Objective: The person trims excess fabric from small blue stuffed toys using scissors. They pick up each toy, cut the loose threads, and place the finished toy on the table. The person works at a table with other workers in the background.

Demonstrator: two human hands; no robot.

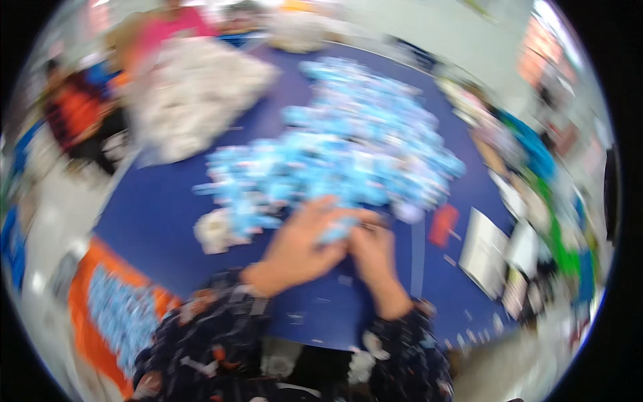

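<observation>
Both hands meet over the near side of a blue table [181, 241], at the edge of a wide heap of small light-blue pieces [335, 154]. Between the curled fingers of my left hand [301, 244] is a small light-blue piece [337, 230], soft-looking and blurred; its exact kind cannot be made out. My right hand [375, 251] is closed too, its fingers against the same piece and partly hidden. A whitish fluffy bunch [216, 231] lies left of my left hand, touching the heap.
A large clear bag of whitish pieces [201, 94] stands far left. At right lie a red item [443, 225] and an open notebook [483, 251]. An orange bag [87, 295] holding blue pieces sits low left. Cloth-like items line the right edge; a person in red [80, 110] sits left.
</observation>
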